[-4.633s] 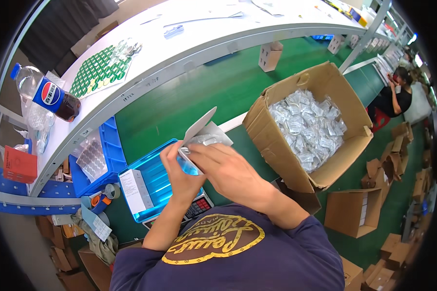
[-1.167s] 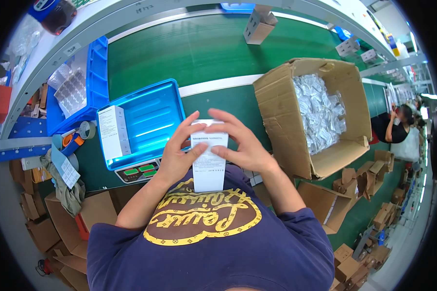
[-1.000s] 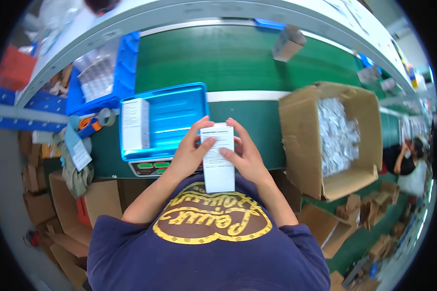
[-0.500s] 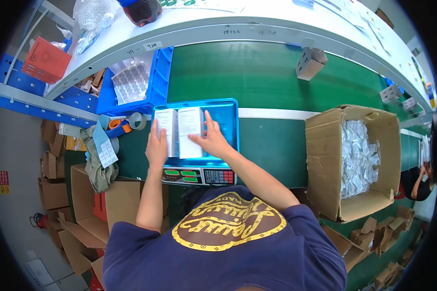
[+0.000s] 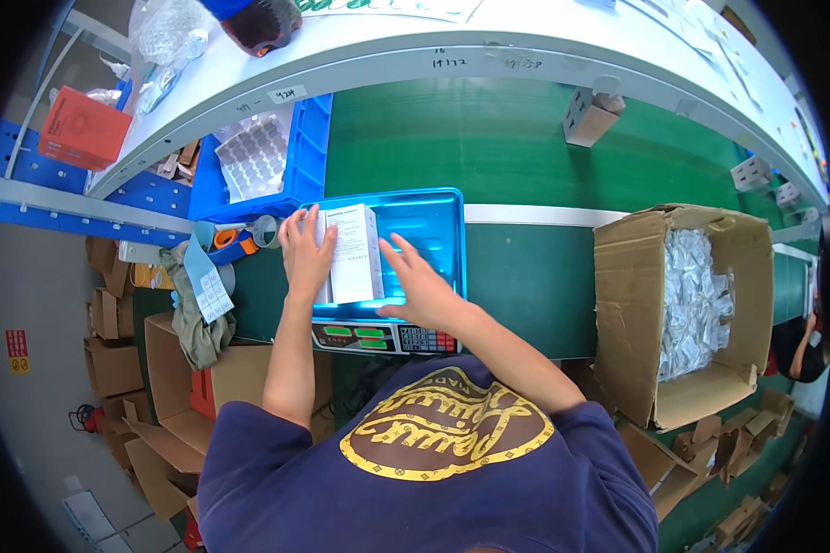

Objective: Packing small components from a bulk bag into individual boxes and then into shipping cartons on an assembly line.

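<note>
Two white boxes with fine print lie side by side in the blue tray [image 5: 420, 217] of a weighing scale. My left hand [image 5: 306, 253] grips the left-hand box [image 5: 324, 293], fingers bent over its far left part and thumb on the side nearer the other box; it hides most of that box. The right-hand box [image 5: 354, 263] shows its printed top face. Just to its right, my right hand [image 5: 422, 288] is open above the tray, fingers spread, holding nothing. Green displays and a keypad show on the scale's front panel [image 5: 387, 338].
A cardboard box [image 5: 629, 313] of clear plastic packets stands at right. Back left are a blue crate [image 5: 309, 152] and a tape dispenser [image 5: 237, 247]. A white shelf [image 5: 378, 64] spans the far side. Open cartons [image 5: 171, 369] sit at lower left. Another person [image 5: 798, 350] is far right.
My left hand has moved from the left box's side onto its far part. My right hand has come off the right-hand box, moving right and nearer me. The view has shifted slightly.
</note>
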`<action>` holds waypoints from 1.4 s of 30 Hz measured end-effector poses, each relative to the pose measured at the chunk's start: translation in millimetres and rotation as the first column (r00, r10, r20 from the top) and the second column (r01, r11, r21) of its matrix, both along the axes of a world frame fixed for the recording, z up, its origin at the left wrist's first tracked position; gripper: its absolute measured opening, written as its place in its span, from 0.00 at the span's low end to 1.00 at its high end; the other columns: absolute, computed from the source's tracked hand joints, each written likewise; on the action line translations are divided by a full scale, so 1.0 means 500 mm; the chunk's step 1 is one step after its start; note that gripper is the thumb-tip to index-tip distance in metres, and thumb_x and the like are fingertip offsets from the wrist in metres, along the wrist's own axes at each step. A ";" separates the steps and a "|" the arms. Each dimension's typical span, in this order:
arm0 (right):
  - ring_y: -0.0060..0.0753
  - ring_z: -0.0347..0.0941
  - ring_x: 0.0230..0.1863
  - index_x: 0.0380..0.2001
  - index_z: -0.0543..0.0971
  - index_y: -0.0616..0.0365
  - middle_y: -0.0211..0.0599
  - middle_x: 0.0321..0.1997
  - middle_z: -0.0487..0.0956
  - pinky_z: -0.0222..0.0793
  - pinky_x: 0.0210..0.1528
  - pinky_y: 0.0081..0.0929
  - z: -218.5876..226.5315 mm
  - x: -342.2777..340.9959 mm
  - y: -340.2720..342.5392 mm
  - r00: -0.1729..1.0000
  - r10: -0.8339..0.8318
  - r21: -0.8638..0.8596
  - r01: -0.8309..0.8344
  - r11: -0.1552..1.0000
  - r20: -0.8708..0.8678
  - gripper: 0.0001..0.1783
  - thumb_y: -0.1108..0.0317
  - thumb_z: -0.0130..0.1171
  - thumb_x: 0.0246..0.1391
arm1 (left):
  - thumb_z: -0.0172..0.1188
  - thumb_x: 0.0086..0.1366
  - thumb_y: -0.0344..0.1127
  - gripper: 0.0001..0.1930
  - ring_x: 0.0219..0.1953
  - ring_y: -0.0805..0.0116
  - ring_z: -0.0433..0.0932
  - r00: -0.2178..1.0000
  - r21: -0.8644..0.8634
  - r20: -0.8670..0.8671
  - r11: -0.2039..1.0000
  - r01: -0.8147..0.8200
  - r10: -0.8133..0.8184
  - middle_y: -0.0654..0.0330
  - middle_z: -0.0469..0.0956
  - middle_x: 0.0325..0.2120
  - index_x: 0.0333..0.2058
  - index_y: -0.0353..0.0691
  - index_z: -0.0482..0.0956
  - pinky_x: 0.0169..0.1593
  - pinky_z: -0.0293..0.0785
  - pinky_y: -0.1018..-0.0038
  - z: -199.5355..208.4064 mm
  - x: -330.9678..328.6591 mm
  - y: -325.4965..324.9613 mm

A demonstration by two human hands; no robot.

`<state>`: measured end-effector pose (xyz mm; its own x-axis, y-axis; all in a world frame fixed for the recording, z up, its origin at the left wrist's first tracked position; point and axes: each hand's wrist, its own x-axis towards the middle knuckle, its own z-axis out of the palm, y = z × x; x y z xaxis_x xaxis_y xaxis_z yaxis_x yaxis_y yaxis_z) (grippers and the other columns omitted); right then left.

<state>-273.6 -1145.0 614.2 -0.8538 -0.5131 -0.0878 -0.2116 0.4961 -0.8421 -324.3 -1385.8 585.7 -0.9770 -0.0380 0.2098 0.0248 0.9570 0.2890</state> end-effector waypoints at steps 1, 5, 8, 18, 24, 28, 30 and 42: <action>0.50 0.57 0.68 0.68 0.53 0.55 0.48 0.71 0.52 0.61 0.65 0.40 0.049 0.013 0.041 0.996 0.025 -0.066 -0.019 0.998 0.091 0.51 0.61 0.71 0.44 | 0.55 0.66 0.48 0.25 0.61 0.47 0.57 1.000 0.004 0.006 1.000 0.002 -0.002 0.50 0.63 0.57 0.59 0.45 0.68 0.63 0.57 0.55 -0.007 -0.002 -0.007; 0.42 0.72 0.58 0.55 0.74 0.58 0.44 0.55 0.76 0.68 0.58 0.35 0.242 0.076 0.267 1.000 -0.010 -0.192 0.010 0.981 0.000 0.30 0.61 0.68 0.48 | 0.56 0.65 0.53 0.24 0.59 0.47 0.59 0.996 -0.021 -0.017 0.996 -0.089 0.088 0.49 0.64 0.55 0.53 0.44 0.74 0.60 0.61 0.56 -0.010 0.004 -0.022; 0.30 0.73 0.46 0.45 0.77 0.64 0.37 0.44 0.78 0.68 0.49 0.27 0.319 0.119 0.454 0.853 -0.515 -0.229 0.486 0.843 -0.082 0.18 0.66 0.61 0.52 | 0.57 0.64 0.51 0.24 0.59 0.46 0.61 0.996 -0.063 -0.042 0.994 -0.087 0.085 0.46 0.64 0.55 0.54 0.44 0.74 0.61 0.59 0.56 -0.014 -0.010 -0.026; 0.54 0.71 0.56 0.60 0.67 0.54 0.57 0.55 0.74 0.66 0.57 0.42 -0.112 0.149 0.891 0.708 -0.668 0.801 0.528 0.282 -0.231 0.46 0.50 0.72 0.37 | 0.57 0.67 0.40 0.21 0.62 0.53 0.62 0.955 0.325 -0.257 0.917 0.230 -0.148 0.49 0.65 0.58 0.55 0.37 0.70 0.64 0.55 0.60 0.122 -0.107 0.186; 0.56 0.74 0.49 0.50 0.74 0.56 0.53 0.45 0.78 0.70 0.49 0.45 0.023 0.151 0.851 0.789 -0.610 0.781 0.424 0.458 -0.071 0.28 0.57 0.66 0.45 | 0.64 0.60 0.44 0.36 0.66 0.57 0.60 0.854 0.593 -0.009 0.685 0.424 -0.520 0.49 0.63 0.62 0.62 0.37 0.61 0.67 0.54 0.60 0.066 -0.280 0.440; 0.53 0.74 0.48 0.48 0.77 0.54 0.51 0.45 0.78 0.69 0.50 0.44 0.134 0.191 0.766 0.731 -0.590 0.632 0.644 0.431 -0.343 0.21 0.69 0.61 0.48 | 0.71 0.50 0.55 0.48 0.65 0.54 0.61 0.815 0.602 0.113 0.692 0.399 -0.568 0.43 0.64 0.61 0.61 0.28 0.60 0.66 0.57 0.65 0.042 -0.401 0.579; 0.56 0.73 0.49 0.50 0.76 0.55 0.49 0.51 0.77 0.70 0.51 0.43 0.185 0.206 0.715 0.649 -0.697 0.451 0.743 0.495 -0.304 0.24 0.76 0.61 0.46 | 0.70 0.44 0.66 0.56 0.62 0.51 0.66 0.816 0.524 0.254 0.783 0.336 -0.520 0.40 0.69 0.56 0.59 0.23 0.62 0.63 0.62 0.66 -0.007 -0.475 0.610; 0.21 0.68 0.28 0.48 0.70 0.58 0.29 0.31 0.73 0.67 0.34 0.19 0.147 0.234 0.676 0.284 -0.941 -0.169 0.952 0.255 0.184 0.20 0.72 0.63 0.51 | 0.73 0.46 0.48 0.39 0.58 0.57 0.69 0.811 0.617 0.028 0.648 0.446 -0.584 0.50 0.72 0.52 0.54 0.36 0.68 0.59 0.66 0.69 -0.180 -0.543 0.696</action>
<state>-156.4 -807.2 687.9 -0.7411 0.6532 -0.1550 0.3174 0.1375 -0.9383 -596.0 -1038.0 495.9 -0.8890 0.4435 0.1143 0.3371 0.4648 0.8188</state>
